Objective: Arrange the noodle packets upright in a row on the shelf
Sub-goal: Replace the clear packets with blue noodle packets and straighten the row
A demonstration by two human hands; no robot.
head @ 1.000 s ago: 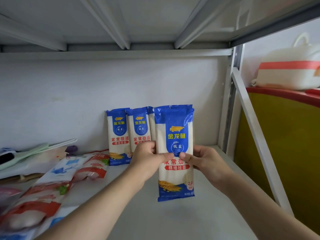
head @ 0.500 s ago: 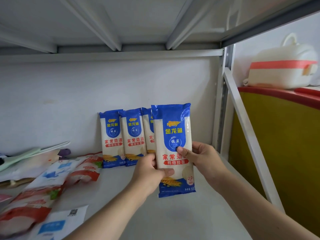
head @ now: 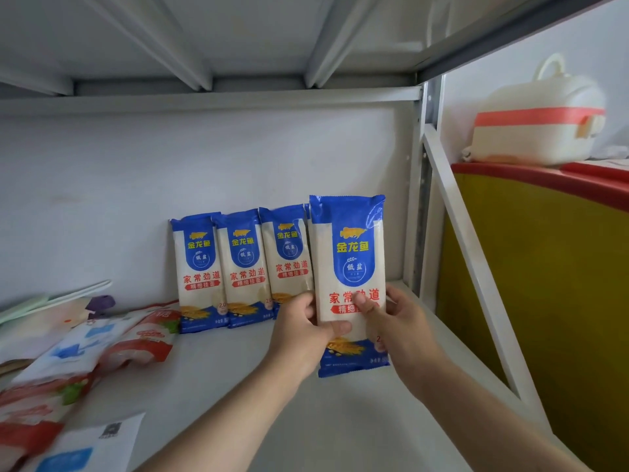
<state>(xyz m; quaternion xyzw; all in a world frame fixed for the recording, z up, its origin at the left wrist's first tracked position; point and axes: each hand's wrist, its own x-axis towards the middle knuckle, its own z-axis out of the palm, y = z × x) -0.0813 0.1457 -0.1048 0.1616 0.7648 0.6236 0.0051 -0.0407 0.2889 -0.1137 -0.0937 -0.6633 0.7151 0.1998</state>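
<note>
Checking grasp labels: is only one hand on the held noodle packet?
No, both the left hand and the right hand grip the held noodle packet at its sides.

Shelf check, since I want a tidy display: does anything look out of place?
Yes. Red-and-white packets lie flat and askew at the left, unlike the upright noodle packets leaning against the back wall.

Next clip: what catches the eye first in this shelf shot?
A blue-and-white noodle packet is held upright at centre, the left hand and right hand gripping its sides. Behind it, three matching packets stand in a row against the back wall. Red-and-white pouches lie flat at left.
</note>
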